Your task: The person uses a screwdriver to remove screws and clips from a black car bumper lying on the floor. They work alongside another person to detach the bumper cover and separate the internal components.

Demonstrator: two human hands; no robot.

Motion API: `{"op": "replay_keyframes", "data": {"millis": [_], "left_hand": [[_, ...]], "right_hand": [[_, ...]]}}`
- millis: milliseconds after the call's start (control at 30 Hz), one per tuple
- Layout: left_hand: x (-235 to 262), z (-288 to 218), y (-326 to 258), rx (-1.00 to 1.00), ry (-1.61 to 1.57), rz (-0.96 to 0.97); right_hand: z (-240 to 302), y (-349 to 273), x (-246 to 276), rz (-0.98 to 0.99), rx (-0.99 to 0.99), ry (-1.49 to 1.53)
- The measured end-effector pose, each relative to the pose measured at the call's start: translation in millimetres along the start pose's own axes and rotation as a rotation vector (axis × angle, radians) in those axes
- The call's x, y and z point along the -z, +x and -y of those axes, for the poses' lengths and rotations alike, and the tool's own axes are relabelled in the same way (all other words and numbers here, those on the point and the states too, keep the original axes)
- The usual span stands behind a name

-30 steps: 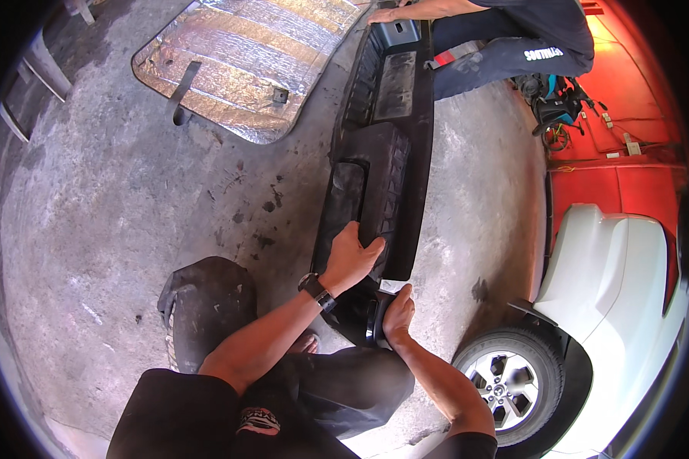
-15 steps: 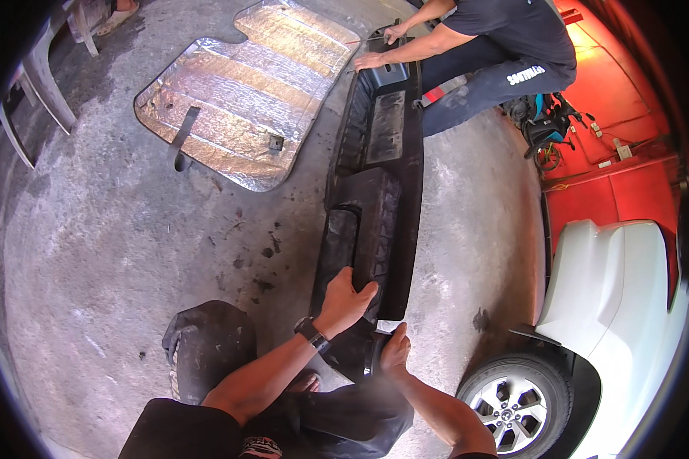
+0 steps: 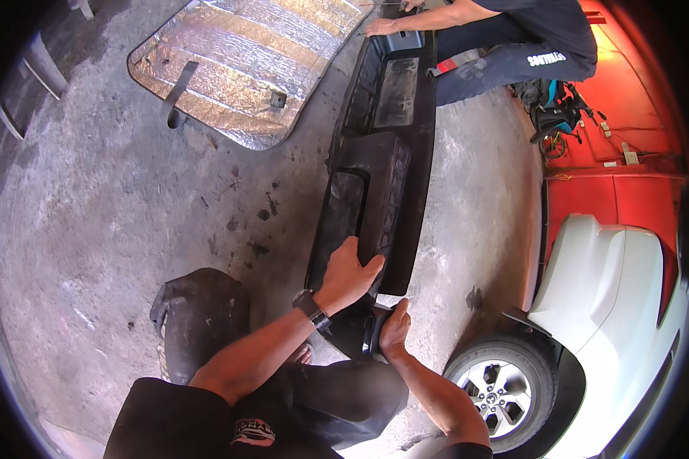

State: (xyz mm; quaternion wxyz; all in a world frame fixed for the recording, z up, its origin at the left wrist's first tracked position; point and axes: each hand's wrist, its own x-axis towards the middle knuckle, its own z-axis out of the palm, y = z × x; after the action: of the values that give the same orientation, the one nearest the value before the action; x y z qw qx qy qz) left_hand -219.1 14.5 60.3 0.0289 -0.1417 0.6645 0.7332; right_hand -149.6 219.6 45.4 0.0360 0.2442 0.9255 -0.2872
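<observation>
On black bumper (image 3: 383, 176): both hands (image 3: 350, 269)

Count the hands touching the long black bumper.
3 that show. The person's left hand presses on the bumper at its near end, the right hand grips that end's edge, and a co-worker's hand rests at the far end. Another may be hidden.
</observation>
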Motion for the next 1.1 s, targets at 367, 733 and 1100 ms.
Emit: {"op": "replay_keyframes", "data": {"millis": [367,733,1100], "left_hand": [[6.3,2.8,-2.2,0.072,-0.022,-0.005],[7.1,10.7,-1.8,0.02,-0.016,-0.026],[4.7,6.5,-4.2,0.029,-0.047,-0.002]], "right_hand": [[13.1,-5.2,-3.7,-0.032,0.067,-0.119],[9.8,-2.0,-5.2,-0.015,0.091,-0.091],[-1.6,0.4,-3.9,-0.046,0.116,-0.156]]}}
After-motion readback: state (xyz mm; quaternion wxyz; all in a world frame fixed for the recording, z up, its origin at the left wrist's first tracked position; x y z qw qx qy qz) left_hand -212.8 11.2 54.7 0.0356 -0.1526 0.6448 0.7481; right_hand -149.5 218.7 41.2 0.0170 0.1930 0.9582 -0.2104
